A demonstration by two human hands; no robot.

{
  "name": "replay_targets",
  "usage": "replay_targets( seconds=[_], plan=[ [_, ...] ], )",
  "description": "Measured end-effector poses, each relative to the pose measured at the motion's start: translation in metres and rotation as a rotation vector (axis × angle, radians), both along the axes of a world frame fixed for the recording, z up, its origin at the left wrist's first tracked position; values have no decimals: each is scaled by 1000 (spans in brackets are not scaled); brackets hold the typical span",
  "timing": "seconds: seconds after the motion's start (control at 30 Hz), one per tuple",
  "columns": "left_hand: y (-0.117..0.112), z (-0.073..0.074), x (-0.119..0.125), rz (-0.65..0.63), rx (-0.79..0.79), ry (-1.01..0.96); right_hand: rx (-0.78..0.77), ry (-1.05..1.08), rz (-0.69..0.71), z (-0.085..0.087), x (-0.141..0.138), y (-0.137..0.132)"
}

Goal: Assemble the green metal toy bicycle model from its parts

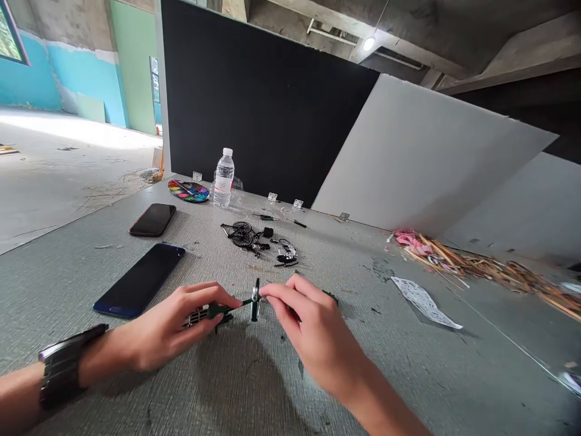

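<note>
My left hand [179, 324] is closed around a small dark green model part with a silvery ribbed piece [213, 313], held just above the grey table [227, 387]. My right hand [308, 327] pinches at the small black crosspiece [256, 299] on the front end of that part. The two hands meet at the middle of the table near its front. A dark band sits on my left wrist [63, 366]. What lies under my right palm is hidden.
Two dark phones [140, 280] [153, 219] lie to the left. Small black wheels and model parts [258, 241] lie behind the hands. A water bottle [224, 178] and paint palette [189, 191] stand farther back. A paper sheet [424, 300] and straw-like scraps [476, 263] lie right.
</note>
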State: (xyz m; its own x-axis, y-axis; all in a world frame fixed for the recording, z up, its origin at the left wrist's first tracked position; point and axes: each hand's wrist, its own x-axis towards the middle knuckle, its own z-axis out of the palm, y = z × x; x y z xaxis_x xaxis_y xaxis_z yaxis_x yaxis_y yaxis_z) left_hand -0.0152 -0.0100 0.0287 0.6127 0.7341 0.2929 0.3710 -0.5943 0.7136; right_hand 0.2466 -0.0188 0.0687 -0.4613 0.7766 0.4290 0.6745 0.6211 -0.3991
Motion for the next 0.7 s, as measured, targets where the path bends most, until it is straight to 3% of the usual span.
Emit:
replay_targets(
  seconds=[0.23,0.43,0.7],
  plan=[
    [2,-2,3,0,-11,-14,-43,203,-48,-32,1,-6],
    [-3,1,7,15,53,-19,-106,355,-86,-33,-7,-3],
    [-4,1,9,24,50,-8,-108,358,-82,-34,-9,-1]
  ],
)
